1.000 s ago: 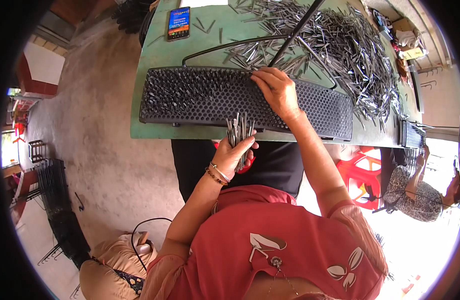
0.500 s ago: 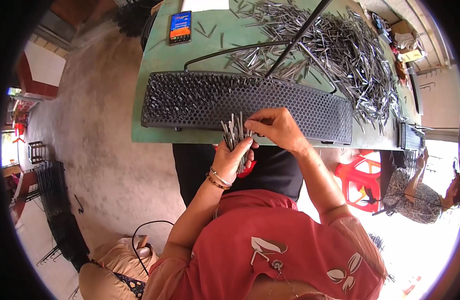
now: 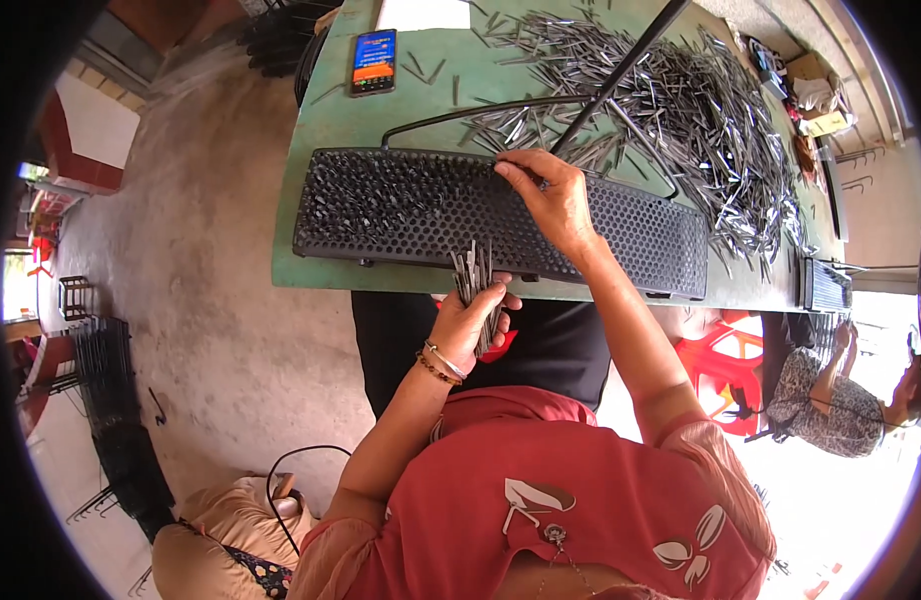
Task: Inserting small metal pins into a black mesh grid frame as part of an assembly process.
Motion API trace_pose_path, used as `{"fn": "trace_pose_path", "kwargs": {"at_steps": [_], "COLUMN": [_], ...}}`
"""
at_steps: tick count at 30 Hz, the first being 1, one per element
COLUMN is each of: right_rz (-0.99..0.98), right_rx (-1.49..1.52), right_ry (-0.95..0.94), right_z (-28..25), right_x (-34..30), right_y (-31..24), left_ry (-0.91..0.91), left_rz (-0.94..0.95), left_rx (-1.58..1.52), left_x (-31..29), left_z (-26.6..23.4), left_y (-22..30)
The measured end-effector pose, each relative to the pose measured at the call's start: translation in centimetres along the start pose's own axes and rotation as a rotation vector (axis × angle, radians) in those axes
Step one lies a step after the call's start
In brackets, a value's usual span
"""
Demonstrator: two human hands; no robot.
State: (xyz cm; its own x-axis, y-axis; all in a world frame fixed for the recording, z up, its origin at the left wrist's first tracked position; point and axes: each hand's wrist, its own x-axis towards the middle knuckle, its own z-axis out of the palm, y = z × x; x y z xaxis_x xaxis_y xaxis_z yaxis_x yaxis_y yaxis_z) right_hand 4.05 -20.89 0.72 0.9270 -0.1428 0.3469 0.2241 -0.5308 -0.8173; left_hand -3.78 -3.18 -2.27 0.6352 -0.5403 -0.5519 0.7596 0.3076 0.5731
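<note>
My left hand (image 3: 468, 320) is closed round an upright bundle of thin dark metal strips (image 3: 472, 268), held just off the near edge of the table. Over the middle of a long black perforated panel (image 3: 621, 225), my right hand (image 3: 553, 195) has thumb and forefinger pinched at the panel's far edge. Whatever sits between those fingertips is too small to make out. Short dark pieces (image 3: 366, 200) stand thickly in the holes at the panel's left end, while the holes to the right show bare. A black metal frame (image 3: 481, 106) rises behind the panel.
A large heap of loose metal strips (image 3: 711, 130) covers the far right of the green table (image 3: 301, 130). A phone (image 3: 374, 63) and white paper (image 3: 424, 13) lie at the far left. Another person (image 3: 831, 400) sits at right, near a red stool (image 3: 723, 370).
My right hand has moved from the bundle up and away, onto the far side of the panel. My left hand keeps the bundle slightly lower than before.
</note>
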Motion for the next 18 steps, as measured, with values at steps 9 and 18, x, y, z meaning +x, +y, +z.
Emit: {"fn": "trace_pose_path", "kwargs": {"at_steps": [9, 18], "right_rz": [-0.108, -0.114], "right_rx": [-0.061, -0.080], "right_ry": [0.049, 0.074], "right_z": [0.34, 0.55], "right_x": [-0.32, -0.34], "right_y": [0.21, 0.10], "left_ry": [-0.022, -0.052], "left_rz": [-0.023, -0.019], "left_rx": [-0.014, 0.011], "left_x": [-0.04, 0.05], "left_z": [-0.26, -0.59], "left_y": [0.08, 0.15]}}
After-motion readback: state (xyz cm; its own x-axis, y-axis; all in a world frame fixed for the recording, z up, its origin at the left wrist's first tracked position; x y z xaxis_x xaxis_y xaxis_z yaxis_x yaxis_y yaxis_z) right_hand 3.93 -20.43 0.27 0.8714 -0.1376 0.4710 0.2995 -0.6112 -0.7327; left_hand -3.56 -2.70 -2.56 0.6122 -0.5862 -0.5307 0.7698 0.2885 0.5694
